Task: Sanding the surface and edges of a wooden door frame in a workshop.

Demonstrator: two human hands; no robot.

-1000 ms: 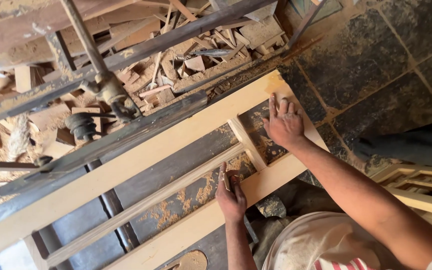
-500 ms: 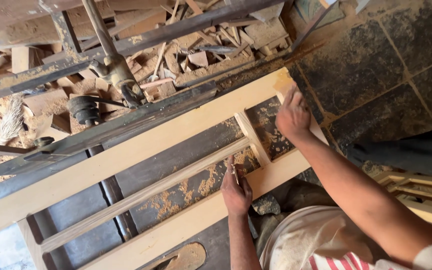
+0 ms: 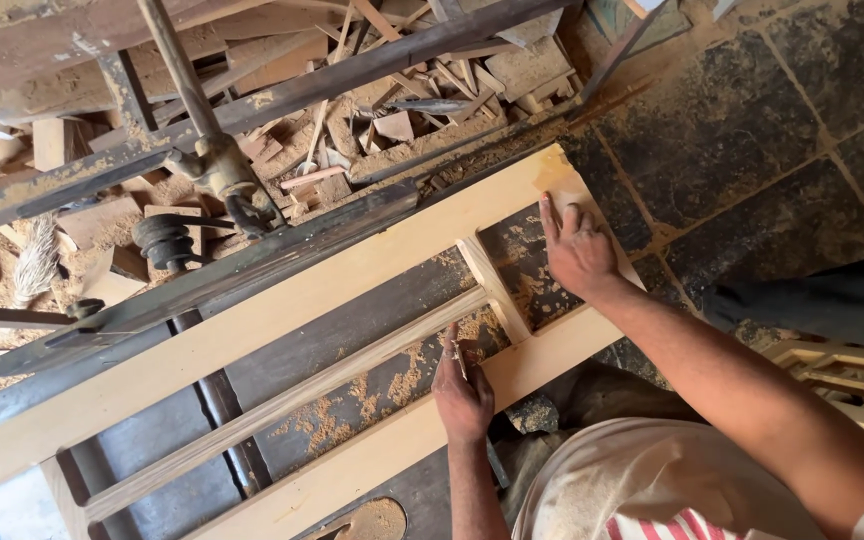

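Your left hand (image 3: pixel 463 392) rests on the near rail of the pale wooden frame (image 3: pixel 252 335), fingers loosely curled and pinching what looks like a pencil (image 3: pixel 455 355) against the wood, its tip pointing up toward the thin moulded strip (image 3: pixel 292 400) that lies lengthwise inside the frame. Your right hand (image 3: pixel 579 252) lies open and flat, palm down, fingers spread over the frame's far right corner, gripping nothing and simply pressing the end down. The frame sits diagonally across the dark, sawdust-strewn machine table (image 3: pixel 352 330), its far rail just beside a long dark metal fence (image 3: pixel 212 275), with a short cross piece (image 3: pixel 495 290) joining the two rails between your hands. Judge it as stiff but not heavy: long planed softwood rails, smooth and dusty, so likely to slide easily on the table. The joints at the cross piece are probably the weak spots, so it should handle best if you take it by the long rails, one hand on each or well apart along one, rather than by the thin strip, which looks loose and liable to flex or drop out. Offcuts and wood scraps (image 3: pixel 392 110) litter the floor beyond the table.
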